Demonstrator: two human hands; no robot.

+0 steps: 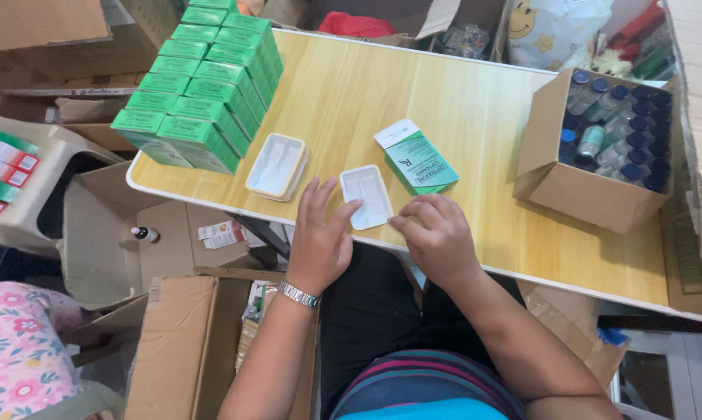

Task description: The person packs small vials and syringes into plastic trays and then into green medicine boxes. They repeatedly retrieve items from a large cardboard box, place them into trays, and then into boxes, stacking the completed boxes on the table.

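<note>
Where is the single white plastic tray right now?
In the head view, the white tray lies at the table's near edge between the left hand and right hand, just left of the green carton.

Green cartons (199,85) stacked far left on worktop (413,93); cardboard box (576,190) of capped vials (619,128) at right; spare white trays (275,165) between.

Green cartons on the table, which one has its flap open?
The lone green carton lying flat near the table's middle, just beyond the right hand, with its white flap open. The other green cartons stand closed in a stacked block at the far left.
</note>
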